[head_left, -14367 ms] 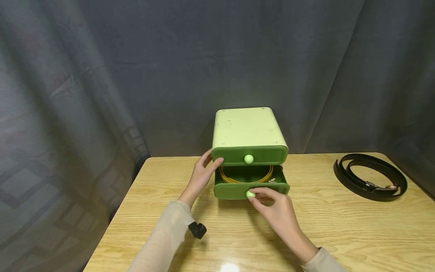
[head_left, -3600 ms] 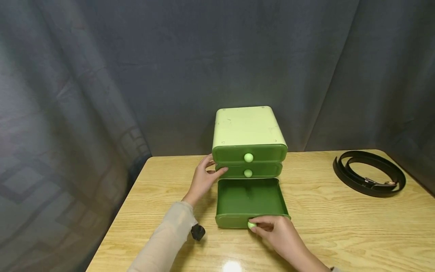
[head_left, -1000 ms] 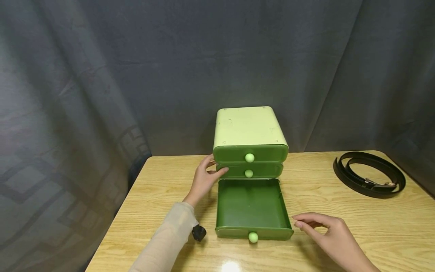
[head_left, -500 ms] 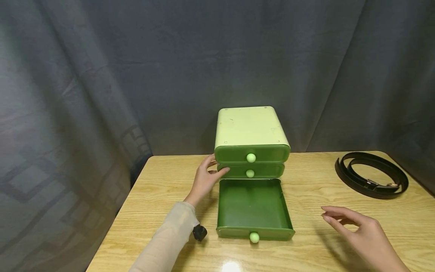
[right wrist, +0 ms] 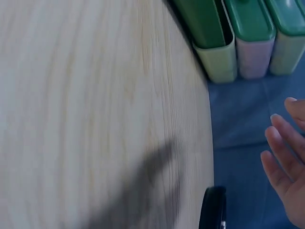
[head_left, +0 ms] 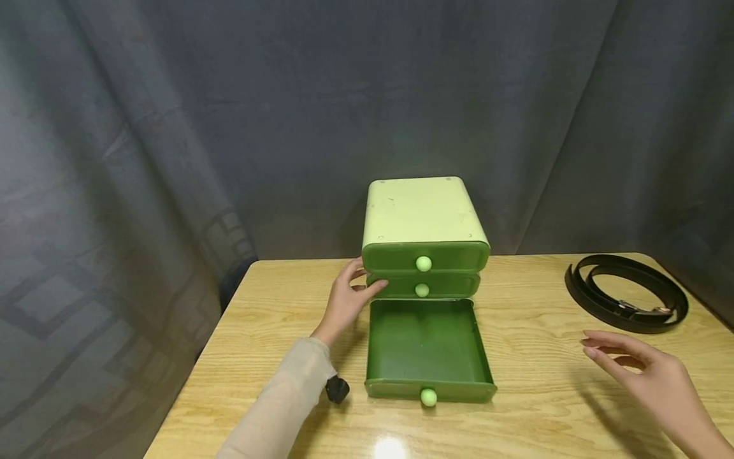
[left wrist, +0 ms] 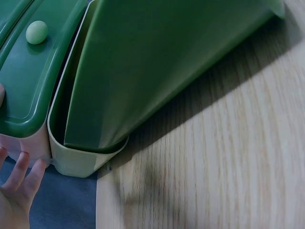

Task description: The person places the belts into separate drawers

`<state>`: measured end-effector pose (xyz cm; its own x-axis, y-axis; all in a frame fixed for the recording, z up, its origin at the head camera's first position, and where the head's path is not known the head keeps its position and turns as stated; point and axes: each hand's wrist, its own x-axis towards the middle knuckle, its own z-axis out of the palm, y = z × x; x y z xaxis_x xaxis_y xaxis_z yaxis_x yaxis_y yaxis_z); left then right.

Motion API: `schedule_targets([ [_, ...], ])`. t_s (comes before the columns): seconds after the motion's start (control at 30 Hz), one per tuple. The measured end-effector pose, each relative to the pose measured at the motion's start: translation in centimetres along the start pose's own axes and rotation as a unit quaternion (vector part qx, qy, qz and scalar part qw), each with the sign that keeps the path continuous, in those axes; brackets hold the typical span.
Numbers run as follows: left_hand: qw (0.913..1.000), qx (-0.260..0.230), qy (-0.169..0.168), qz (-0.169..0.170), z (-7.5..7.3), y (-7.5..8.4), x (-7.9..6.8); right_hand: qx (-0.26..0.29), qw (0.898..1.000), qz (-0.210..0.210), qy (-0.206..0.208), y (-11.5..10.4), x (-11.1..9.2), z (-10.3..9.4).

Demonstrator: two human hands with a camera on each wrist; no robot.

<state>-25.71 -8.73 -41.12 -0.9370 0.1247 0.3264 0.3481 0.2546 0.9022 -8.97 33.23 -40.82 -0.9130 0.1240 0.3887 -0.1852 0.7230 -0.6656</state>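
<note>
A small drawer cabinet (head_left: 424, 209) with a pale green top and green fronts stands mid-table. Its bottom drawer (head_left: 430, 344) is pulled far out, with nothing lying inside; the upper and middle drawers are closed. My left hand (head_left: 344, 303) steadies the cabinet's left side, thumb on the middle drawer's front. Spread, fairly straight fingers of my left hand (left wrist: 21, 183) touch that side in the left wrist view. My right hand (head_left: 648, 376) hovers over the right of the table, fingers loosely bent and holding nothing. Beyond its fingertips lies a coiled black belt (head_left: 622, 324).
The wooden table (head_left: 275, 312) ends at a grey curtain (head_left: 298, 127) behind the cabinet. A black wrist-worn camera (head_left: 337, 389) sticks out from the left sleeve. The drawer's round knob (head_left: 428, 397) points toward me.
The yellow coil's drawer was closed and the bottom one pulled out. My right hand has let go of its knob and moved right toward the belt. My left hand stays on the cabinet.
</note>
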Motion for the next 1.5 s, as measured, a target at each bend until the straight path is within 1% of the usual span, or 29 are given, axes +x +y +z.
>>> schedule_targets([
  [0.1, 1.0, -0.003, 0.002, 0.001, -0.1, 0.0, 0.1, -0.005, 1.0, -0.014, 0.022, 0.7, 1.0, -0.5],
  [0.23, 1.0, -0.003, 0.004, 0.0, -0.1, 0.0, 0.1, -0.019, 0.999, -0.016, 0.04, 1.7, 2.3, -0.8],
  [0.37, 1.0, -0.004, 0.002, 0.0, 0.0, 0.0, 0.0, -0.035, 0.999, -0.006, 0.041, 2.7, 3.2, -0.9],
  [0.43, 1.0, -0.005, 0.0, -0.002, 0.0, 0.0, -0.1, -0.044, 0.998, -0.008, 0.039, 3.2, 3.6, -1.0],
  [0.53, 1.0, -0.004, 0.0, -0.003, 0.1, 0.0, -0.1, -0.046, 0.998, -0.022, 0.037, 3.9, 4.2, -0.9],
  [0.63, 1.0, -0.005, 0.002, -0.004, 0.1, -0.1, -0.1, -0.035, 0.997, -0.045, 0.043, 4.6, 4.8, -0.8],
  [0.73, 0.9999, -0.01, 0.003, -0.002, 0.2, -0.1, -0.1, -0.025, 0.997, -0.049, 0.053, 5.2, 5.4, -0.8],
  [0.87, 0.9999, -0.016, 0.002, -0.002, 0.2, -0.1, 0.0, -0.031, 0.997, -0.036, 0.056, 5.8, 5.9, -1.0],
  [1.03, 0.9999, -0.013, 0.001, -0.005, 0.2, -0.1, 0.0, -0.056, 0.997, -0.017, 0.051, 6.6, 6.6, -0.9],
  [1.13, 0.9999, -0.01, 0.0, -0.005, 0.2, -0.1, 0.0, -0.065, 0.997, -0.013, 0.049, 7.1, 7.0, -0.9],
  [1.23, 1.0, -0.005, 0.0, -0.008, 0.1, -0.1, 0.0, -0.072, 0.996, -0.018, 0.047, 7.7, 7.4, -0.8],
  [1.37, 0.9999, 0.001, 0.001, -0.01, 0.1, -0.1, 0.0, -0.066, 0.997, -0.015, 0.044, 8.4, 8.0, -0.9],
  [1.43, 0.9999, 0.002, 0.002, -0.01, 0.1, -0.1, 0.0, -0.061, 0.997, -0.005, 0.039, 8.8, 8.1, -1.0],
  [1.5, 1.0, 0.001, 0.002, -0.007, 0.1, -0.1, 0.0, -0.055, 0.998, 0.014, 0.031, 9.3, 8.1, -1.1],
])
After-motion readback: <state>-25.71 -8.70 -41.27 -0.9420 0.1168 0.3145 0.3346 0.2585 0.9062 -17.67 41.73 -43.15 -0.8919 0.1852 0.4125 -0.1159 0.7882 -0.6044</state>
